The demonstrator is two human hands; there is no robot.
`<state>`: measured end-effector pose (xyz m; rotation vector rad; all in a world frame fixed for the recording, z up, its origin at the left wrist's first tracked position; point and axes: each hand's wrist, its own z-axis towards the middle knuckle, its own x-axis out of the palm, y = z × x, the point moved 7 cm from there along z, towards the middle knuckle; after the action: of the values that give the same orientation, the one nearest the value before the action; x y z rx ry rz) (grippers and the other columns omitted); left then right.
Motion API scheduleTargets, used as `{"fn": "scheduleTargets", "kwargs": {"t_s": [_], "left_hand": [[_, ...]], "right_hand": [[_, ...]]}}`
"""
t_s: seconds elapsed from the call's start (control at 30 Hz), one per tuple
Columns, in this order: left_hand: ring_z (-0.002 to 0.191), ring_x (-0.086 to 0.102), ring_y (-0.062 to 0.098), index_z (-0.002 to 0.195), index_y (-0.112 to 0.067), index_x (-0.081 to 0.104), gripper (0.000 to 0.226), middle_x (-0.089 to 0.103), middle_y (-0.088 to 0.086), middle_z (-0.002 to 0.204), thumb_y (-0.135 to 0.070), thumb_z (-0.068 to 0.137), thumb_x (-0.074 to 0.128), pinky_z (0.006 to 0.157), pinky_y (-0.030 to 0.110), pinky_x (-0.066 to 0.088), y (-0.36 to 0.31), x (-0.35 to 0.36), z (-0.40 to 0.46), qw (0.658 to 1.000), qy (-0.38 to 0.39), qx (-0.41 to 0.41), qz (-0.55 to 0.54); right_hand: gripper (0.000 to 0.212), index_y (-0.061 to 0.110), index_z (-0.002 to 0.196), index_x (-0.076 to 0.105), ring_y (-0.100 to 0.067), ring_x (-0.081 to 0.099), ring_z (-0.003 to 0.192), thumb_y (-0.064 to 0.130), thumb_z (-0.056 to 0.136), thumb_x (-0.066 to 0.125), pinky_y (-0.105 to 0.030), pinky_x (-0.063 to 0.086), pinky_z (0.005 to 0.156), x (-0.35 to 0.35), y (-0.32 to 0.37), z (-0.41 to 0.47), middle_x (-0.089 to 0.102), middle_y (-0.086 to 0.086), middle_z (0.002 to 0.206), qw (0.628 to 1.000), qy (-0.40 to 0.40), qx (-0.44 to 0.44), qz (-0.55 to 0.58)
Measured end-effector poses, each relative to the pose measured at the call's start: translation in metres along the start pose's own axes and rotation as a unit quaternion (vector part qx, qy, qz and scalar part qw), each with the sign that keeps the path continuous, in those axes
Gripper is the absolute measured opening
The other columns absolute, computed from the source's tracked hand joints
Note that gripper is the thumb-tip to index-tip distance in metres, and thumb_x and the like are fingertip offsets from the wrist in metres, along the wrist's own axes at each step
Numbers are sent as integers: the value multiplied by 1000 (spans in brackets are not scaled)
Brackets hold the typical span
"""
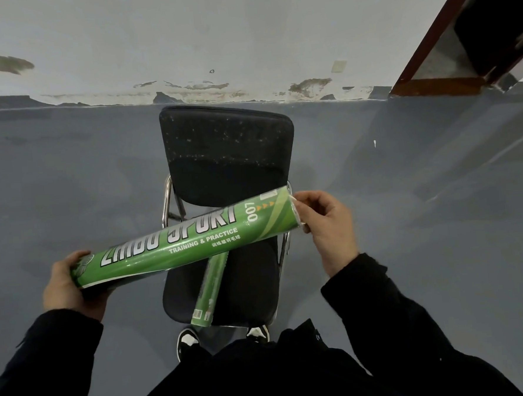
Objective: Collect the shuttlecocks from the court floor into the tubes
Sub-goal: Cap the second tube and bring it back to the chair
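Person stands over a black chair (226, 151) set against the wall, holding a green tube (183, 242) crosswise above the seat. Left hand (68, 284) grips the tube's near-left end, fingers wrapped underneath and thumb on top, so it carries the weight and keeps the tube level. Right hand (324, 221) is at the far-right end, fingers bunched and pinching at the clear cap (296, 211) or its rim; likely working the cap off or seating it, cannot tell which. Holding both ends this way makes sense: one hand steadies, the other works the end. A second tube (212, 288) lies lengthwise on the seat, partly under the held one, one end poking past the front edge, probably parked there to free both hands. No shuttlecocks visible on the grey floor (69, 179) in this view, and cannot tell what is inside either tube. Shoes (187, 340) show just under the seat front. Judging by this, the step in hand is tube handling at the chair, not picking up.
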<state>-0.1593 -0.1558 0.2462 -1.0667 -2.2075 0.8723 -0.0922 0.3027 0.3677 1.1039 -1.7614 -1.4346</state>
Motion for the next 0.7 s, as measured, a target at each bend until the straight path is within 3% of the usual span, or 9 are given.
{"fn": "scheduleTargets", "kwargs": {"t_s": [0.1, 0.23, 0.37, 0.47, 0.57, 0.7], "left_hand": [[93, 70, 28, 100, -24, 65, 27, 66, 8, 110, -33, 74, 68, 70, 46, 64, 0, -8, 4, 1000, -8, -5, -13], [81, 68, 23, 86, -27, 65, 9, 67, 3, 91, -32, 81, 61, 57, 36, 61, 4, 2, -9, 1000, -4, -12, -11], [68, 68, 19, 81, -27, 63, 12, 67, 0, 79, -31, 88, 55, 51, 29, 58, 14, 10, -19, 1000, -3, -20, -6], [65, 67, 17, 79, -27, 62, 16, 67, -2, 78, -33, 90, 52, 54, 25, 56, 24, 10, -24, 999, -2, -31, 7], [67, 65, 16, 79, -27, 63, 19, 65, -3, 79, -33, 92, 50, 63, 26, 51, 33, 6, -26, 999, -9, -34, 18], [77, 65, 17, 86, -28, 63, 16, 68, -3, 83, -28, 94, 48, 68, 29, 52, 38, 0, -25, 999, -22, -32, 31]], "right_hand": [[3, 11, 90, 77, -2, 54, 54, 11, 89, 74, -18, 46, 53, -5, 0, 7, 68, 5, 66, 999, 24, 39, -28], [8, 13, 90, 76, -5, 60, 62, 10, 93, 69, -23, 53, 60, -2, -7, 2, 71, 1, 76, 999, -21, 23, 15], [10, 13, 92, 74, -6, 59, 64, 9, 95, 65, -24, 52, 60, -2, -12, -1, 69, -2, 80, 997, -60, -3, 39], [8, 9, 94, 72, -9, 57, 64, 9, 96, 64, -24, 52, 60, 2, -17, -2, 68, -2, 80, 993, -50, 29, 106], [7, 6, 97, 70, -10, 56, 62, 8, 96, 64, -23, 53, 58, 13, -17, 2, 68, -3, 79, 975, 11, 97, 199], [6, 7, 100, 66, -8, 55, 54, 10, 98, 62, -20, 54, 50, 19, -17, 4, 67, -3, 75, 957, 38, 172, 230]]}}
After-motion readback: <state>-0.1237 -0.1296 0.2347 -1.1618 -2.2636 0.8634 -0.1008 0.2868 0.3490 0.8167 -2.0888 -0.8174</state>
